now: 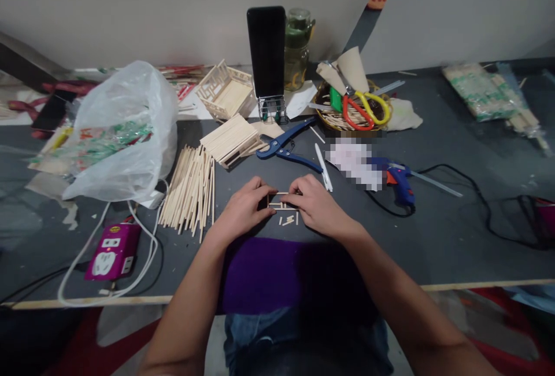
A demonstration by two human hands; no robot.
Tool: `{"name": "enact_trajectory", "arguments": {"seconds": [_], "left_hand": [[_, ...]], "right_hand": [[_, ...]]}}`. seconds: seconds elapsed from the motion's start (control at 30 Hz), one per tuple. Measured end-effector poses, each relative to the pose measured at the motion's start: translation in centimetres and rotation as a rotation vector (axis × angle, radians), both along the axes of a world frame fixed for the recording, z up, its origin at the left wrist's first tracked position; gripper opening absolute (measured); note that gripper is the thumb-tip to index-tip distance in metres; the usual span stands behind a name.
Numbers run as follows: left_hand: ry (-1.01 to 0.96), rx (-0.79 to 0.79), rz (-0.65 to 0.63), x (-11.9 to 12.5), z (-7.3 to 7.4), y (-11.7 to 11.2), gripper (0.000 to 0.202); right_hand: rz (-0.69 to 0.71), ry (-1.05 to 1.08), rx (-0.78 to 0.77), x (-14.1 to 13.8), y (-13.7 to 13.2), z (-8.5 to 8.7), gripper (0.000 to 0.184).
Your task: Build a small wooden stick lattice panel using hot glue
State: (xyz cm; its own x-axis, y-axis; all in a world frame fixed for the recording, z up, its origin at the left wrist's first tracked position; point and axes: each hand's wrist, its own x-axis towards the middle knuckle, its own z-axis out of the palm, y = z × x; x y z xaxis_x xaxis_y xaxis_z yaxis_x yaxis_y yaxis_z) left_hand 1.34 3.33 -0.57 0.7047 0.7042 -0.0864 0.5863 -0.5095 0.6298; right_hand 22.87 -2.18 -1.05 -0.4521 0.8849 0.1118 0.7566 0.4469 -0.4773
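A small rectangular frame of thin wooden sticks (pixel 283 209) lies on the dark table in front of me. My left hand (pixel 248 207) grips its left end between thumb and fingers. At the right half, my right hand (pixel 319 207) has its fingertips closed at the frame, by a short inner stick; the exact contact is partly hidden. Several short cut stick pieces (pixel 288 220) lie just below the frame. Left of my hands is a spread pile of long wooden sticks (pixel 191 188). Beyond it sits a built stick panel (pixel 229 136), near a blue cutter (pixel 286 146).
A blue glue gun (pixel 401 184) with its cord lies to the right. Behind are a propped phone (pixel 266 52), a green bottle (pixel 297 52), a stick-built box (pixel 228 91) and a basket (pixel 321 117) with scissors (pixel 375 111). A plastic bag (pixel 130 104) and purple power adapter (pixel 113 251) are left.
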Motion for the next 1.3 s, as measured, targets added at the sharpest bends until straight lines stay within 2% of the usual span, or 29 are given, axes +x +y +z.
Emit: {"name": "enact_trajectory", "arguments": {"seconds": [0.9,0.97,1.07,1.17,1.3], "left_hand": [[0.004,0.002,-0.009,0.0,0.0,0.0,0.034],[-0.008,0.001,-0.01,0.0,0.1,0.0,0.034],[-0.079,-0.034,0.001,-0.1,0.3,0.1,0.035],[-0.222,-0.01,0.12,-0.1,0.3,0.3,0.024],[-0.465,0.121,0.441,-0.5,0.3,0.8,0.021]], "right_hand": [[-0.01,0.083,0.01,0.6,0.0,-0.2,0.037],[-0.033,0.119,0.024,0.8,0.0,0.0,0.04],[-0.145,0.212,0.096,1.5,-0.1,0.5,0.04],[-0.298,0.31,0.205,2.6,-0.5,1.3,0.033],[-0.563,0.453,0.365,3.9,-1.8,2.2,0.021]]}}
